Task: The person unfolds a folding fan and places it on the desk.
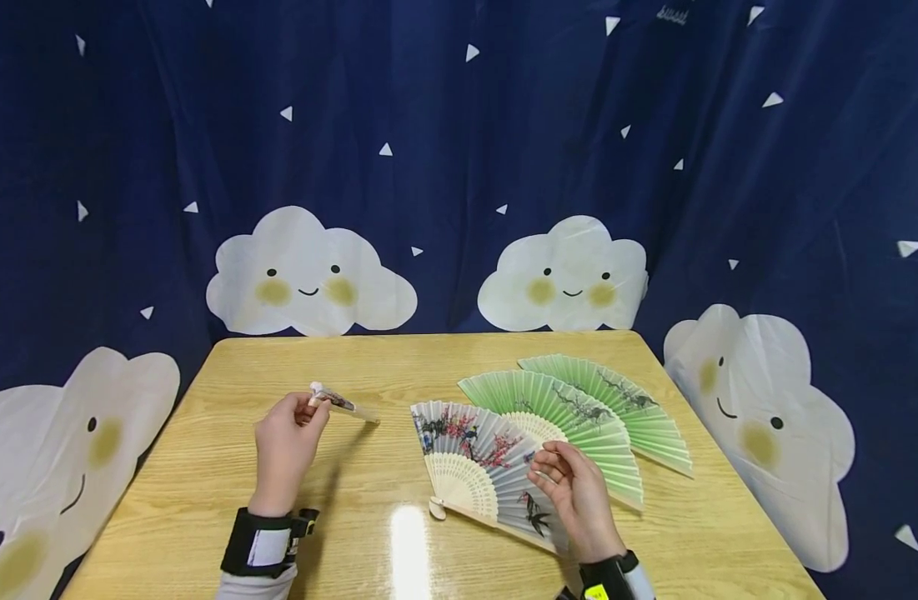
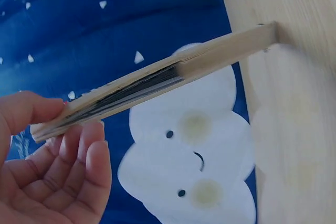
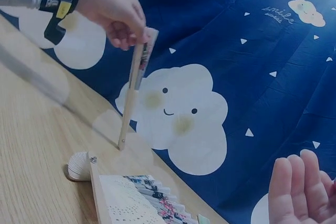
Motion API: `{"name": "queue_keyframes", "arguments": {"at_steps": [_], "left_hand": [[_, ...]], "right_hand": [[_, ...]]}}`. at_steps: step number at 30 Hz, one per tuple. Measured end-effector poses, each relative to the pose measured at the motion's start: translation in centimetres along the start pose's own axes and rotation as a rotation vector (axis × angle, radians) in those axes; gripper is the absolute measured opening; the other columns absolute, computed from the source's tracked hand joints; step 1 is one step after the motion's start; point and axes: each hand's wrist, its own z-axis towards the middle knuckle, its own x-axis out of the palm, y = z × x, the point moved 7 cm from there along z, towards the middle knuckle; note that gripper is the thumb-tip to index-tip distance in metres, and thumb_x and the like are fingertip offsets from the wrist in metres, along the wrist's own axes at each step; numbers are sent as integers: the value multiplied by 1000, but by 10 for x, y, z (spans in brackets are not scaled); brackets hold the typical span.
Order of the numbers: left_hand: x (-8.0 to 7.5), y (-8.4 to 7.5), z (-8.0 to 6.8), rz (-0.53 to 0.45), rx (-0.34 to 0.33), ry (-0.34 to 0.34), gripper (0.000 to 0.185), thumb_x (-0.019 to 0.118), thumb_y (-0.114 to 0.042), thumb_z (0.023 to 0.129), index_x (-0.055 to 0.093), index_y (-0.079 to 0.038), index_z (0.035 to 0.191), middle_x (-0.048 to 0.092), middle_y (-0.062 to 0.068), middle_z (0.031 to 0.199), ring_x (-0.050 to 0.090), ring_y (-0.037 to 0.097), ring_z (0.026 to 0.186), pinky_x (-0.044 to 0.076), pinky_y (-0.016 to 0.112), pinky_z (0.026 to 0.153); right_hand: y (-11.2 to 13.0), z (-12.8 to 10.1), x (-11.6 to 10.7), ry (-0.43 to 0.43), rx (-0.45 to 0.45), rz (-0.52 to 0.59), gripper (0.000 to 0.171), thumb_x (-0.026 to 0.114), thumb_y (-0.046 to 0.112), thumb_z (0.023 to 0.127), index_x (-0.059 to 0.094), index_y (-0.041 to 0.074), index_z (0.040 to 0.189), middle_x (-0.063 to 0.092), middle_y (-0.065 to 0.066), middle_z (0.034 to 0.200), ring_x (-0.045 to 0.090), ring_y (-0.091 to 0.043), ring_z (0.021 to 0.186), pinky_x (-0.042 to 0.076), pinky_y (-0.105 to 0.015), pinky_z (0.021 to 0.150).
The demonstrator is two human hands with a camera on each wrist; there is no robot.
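A dark blue curtain [image 1: 459, 125] printed with smiling white clouds hangs behind a pale wooden desk [image 1: 398, 367]. On the desk's right half lie three opened fans, overlapping: two green fans [image 1: 616, 408] toward the far right and, nearer, a grey flowered fan [image 1: 481, 458] with its pivot toward the desk's front edge. The right hand [image 1: 574, 492] hovers over the flowered fan, palm up, its grip spread and holding nothing. On the left, the left hand [image 1: 286, 446] pinches the upper end of a folded fan [image 1: 342, 404] between thumb and fingertips [image 2: 92, 135]; the folded fan stands tilted, its lower end resting on the desk.
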Motion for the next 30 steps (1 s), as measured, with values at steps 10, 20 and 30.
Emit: {"name": "queue_keyframes", "arguments": {"at_steps": [10,20,30], "left_hand": [[11,-49,-15,-83,141,53,15,79,-11,81,66,-4,85,63,3,72,58,11,63,51,20,55],[19,-94,-31,-250,126,181,15,80,-12,79,65,-10,82,61,-3,70,56,3,63,52,18,58],[20,-107,-35,-389,68,250,15,78,-17,82,65,-11,81,62,-2,69,55,0,59,50,18,54]], "right_hand": [[-21,5,33,81,-3,-178,21,55,24,100,60,3,101,70,-3,87,69,-15,81,60,-31,78],[-42,-2,90,300,-222,-772,35,66,17,93,57,1,123,62,-14,122,58,-25,112,52,-32,91],[-49,-10,106,320,-436,-978,29,65,22,93,63,9,119,71,-7,107,68,-21,98,56,-34,87]]}}
